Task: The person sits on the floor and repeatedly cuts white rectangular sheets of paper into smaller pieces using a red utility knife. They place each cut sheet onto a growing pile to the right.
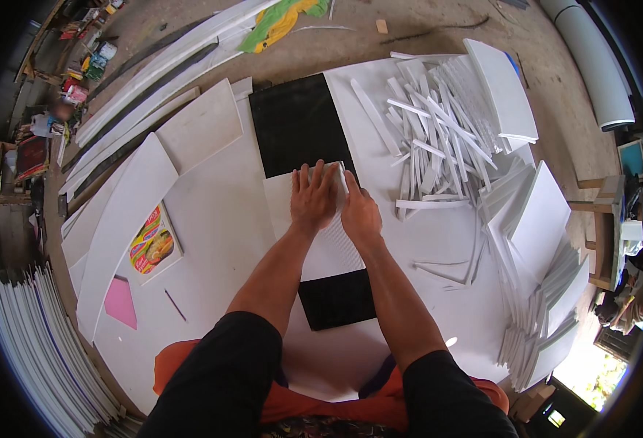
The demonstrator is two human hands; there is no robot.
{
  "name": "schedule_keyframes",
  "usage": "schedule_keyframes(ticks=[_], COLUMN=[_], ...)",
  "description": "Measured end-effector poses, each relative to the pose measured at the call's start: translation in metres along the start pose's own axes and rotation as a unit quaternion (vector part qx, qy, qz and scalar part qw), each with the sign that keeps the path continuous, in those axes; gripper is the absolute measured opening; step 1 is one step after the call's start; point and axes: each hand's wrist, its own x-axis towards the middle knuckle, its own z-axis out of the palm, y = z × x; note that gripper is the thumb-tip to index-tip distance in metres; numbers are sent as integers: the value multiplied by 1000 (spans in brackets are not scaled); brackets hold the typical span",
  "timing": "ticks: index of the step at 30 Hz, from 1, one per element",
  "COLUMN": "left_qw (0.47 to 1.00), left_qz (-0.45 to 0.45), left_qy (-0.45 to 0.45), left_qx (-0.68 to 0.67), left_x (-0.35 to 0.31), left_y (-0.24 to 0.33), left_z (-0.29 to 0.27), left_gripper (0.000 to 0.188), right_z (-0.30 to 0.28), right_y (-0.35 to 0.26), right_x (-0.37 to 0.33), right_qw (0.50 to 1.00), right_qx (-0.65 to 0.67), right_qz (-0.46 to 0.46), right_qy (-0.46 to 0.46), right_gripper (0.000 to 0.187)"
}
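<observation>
A white ribbed sheet [332, 252] lies across a long black panel, whose far part [296, 124] and near part [337, 301] show beyond it. My left hand [314, 198] rests flat on the sheet's far end, fingers stretched out. Just right of it, my right hand [361, 215] is closed at the sheet's right edge, its index finger stretched forward. Between the fingertips of both hands a narrow white piece [341, 175] stands up; whether it is part of the sheet is unclear. What my right fingers grip is hidden.
Loose white strips [438, 131] are heaped at the far right, beside stacked white sheets [544, 219]. On the left lie a curved white board [135, 197], a colourful printed piece [153, 242], a pink piece [121, 303] and a thin dark pen-like stick [175, 305].
</observation>
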Motion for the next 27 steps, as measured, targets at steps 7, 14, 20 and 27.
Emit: schedule_keyframes(ticks=[7,14,20,27], left_qw=[1000,1000,1000,1000], left_qz=[-9,1,3,-6], left_qy=[-13,5,5,-17], left_qx=[3,11,10,11], left_x=[1,0,1,2], left_y=[4,4,6,7], left_z=[-4,-6,-6,-9], left_gripper=[54,52,53,53], right_z=[-3,-5,-3,-6], right_y=[1,-1,-6,-9], right_x=[5,5,4,4], right_qw=[1000,999,999,999], right_qx=[-8,-12,-14,-19], right_qz=[11,26,26,25], right_qy=[-12,-20,-20,-20], right_gripper=[66,66,65,64])
